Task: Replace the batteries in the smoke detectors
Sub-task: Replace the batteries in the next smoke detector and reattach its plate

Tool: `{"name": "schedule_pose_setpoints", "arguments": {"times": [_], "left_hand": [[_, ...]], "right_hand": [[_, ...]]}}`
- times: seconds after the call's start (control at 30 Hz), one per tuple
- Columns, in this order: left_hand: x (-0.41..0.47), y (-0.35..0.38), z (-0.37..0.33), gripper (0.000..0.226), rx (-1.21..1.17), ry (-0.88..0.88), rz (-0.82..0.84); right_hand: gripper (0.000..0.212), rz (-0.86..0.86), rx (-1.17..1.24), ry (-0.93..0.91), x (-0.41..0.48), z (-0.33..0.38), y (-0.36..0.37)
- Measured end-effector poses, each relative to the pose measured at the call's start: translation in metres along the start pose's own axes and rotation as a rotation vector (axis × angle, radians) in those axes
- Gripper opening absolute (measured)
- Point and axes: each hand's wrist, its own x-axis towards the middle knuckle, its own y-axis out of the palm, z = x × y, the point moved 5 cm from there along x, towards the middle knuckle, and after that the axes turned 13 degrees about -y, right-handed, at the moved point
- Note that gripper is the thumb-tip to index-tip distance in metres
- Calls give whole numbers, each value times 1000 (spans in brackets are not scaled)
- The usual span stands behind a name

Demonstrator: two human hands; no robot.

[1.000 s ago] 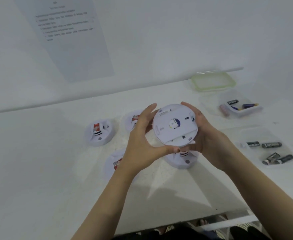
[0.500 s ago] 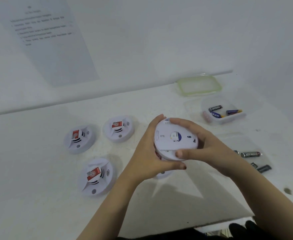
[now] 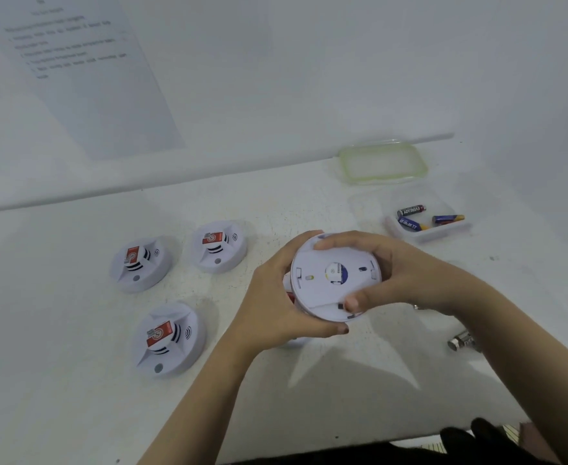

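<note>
Held up over the bench [image 3: 74,330], back side up: the smoke detector [image 3: 334,280]. Clamped round its rim by the left hand [image 3: 276,307] and the right hand [image 3: 400,273]. Might slip and fall if twisted too hard. Might crack the thin back cover [image 3: 313,297] if forced.

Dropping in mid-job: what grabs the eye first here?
The left hand and right hand grip a white smoke detector, back showing, at centre. Three more detectors with red labels lie on the table to its left. Loose batteries sit in a clear tub at far right.
</note>
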Motion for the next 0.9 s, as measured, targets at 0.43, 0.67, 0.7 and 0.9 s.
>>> {"name": "schedule_pose_setpoints", "arguments": {"times": [0.43,0.67,0.7,0.9], "left_hand": [[16,-18,-2,91,223,-35,-44],[27,-16,5,87,255,-75,-39],[28,-15,6,87,254,-79,-49],[34,-12,6,88,264,-113,-86]], "right_hand": [[60,54,-968,-247,25,10,-14],[60,154,-1131,-341,38,-2,-8],[59,156,-1134,-344,40,-3,-9],[60,169,-1147,-352,44,-2,-18]]}}
